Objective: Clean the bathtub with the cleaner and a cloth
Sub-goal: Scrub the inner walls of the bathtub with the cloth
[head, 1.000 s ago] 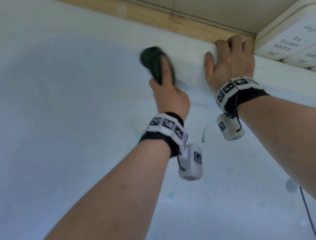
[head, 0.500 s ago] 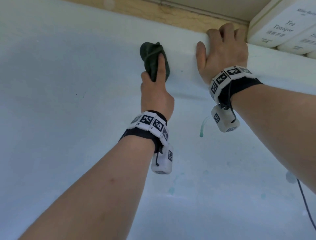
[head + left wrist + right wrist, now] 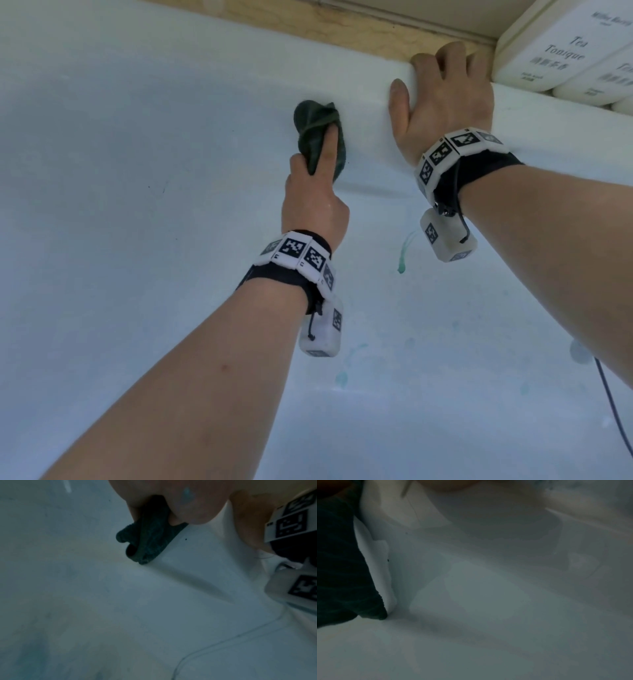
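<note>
My left hand (image 3: 318,164) grips a crumpled dark green cloth (image 3: 317,125) and presses it against the white bathtub wall (image 3: 137,171), just under the rim (image 3: 239,51). The forefinger lies along the cloth. In the left wrist view the cloth (image 3: 149,536) bulges out below the fingers. My right hand (image 3: 445,99) is to the right of it, fingers hooked over the rim and thumb flat on the wall. The cloth (image 3: 342,568) shows as a dark mass at the left of the right wrist view. A green cleaner streak (image 3: 404,251) runs down the wall below the right wrist.
White bottles (image 3: 561,54) stand on the ledge at the top right, close to my right hand. A wooden strip (image 3: 308,20) runs behind the rim. Faint green spots (image 3: 340,378) dot the tub lower down. A thin dark cable (image 3: 613,404) hangs at the right edge.
My left hand has wiped the cloth a little down the wall, away from the rim. The right hand has kept its hold on the rim.
</note>
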Tool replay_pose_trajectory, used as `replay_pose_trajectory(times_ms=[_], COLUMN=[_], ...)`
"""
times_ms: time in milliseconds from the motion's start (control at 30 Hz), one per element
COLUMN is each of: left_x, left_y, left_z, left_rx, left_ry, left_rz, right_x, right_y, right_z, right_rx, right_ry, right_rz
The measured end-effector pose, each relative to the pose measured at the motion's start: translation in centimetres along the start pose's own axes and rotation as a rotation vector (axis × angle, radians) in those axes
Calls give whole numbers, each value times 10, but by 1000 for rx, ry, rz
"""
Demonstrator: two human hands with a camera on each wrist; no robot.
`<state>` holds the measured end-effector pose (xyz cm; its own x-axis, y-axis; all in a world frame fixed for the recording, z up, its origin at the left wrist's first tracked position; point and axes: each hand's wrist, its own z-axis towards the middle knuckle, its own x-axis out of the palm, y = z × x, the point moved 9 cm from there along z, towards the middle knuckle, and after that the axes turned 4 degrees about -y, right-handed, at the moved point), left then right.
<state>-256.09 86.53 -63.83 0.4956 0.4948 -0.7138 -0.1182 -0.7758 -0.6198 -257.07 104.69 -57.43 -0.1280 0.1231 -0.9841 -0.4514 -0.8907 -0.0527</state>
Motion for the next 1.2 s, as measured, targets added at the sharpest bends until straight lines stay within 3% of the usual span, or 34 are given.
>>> replay_pose_trajectory(times_ms=[133,200,400,800,1067,1200], left_x=[31,32,-17,1,-34,-12], left_y=[-25,-23,6,-24,1,-24], left_z=[-15,-13,14,11,27,20], left_rx=[111,115,4,25,-70,-12], left_ry=[162,180,-67,-75,-244,-151], left_rz=[59,90,-10,-250,-269,-275], right_x=[0,1,1,-7,-3,-3], right_y=[-2,-2,-3,-1,-1,1], right_z=[0,-1,-1,-3,-1,-2], right_rx=[-1,-1,8,23,18,9], right_ry=[-7,6,-1,-153,-49,-35], right_rz=[-20,-33,-23,15,-13,-14])
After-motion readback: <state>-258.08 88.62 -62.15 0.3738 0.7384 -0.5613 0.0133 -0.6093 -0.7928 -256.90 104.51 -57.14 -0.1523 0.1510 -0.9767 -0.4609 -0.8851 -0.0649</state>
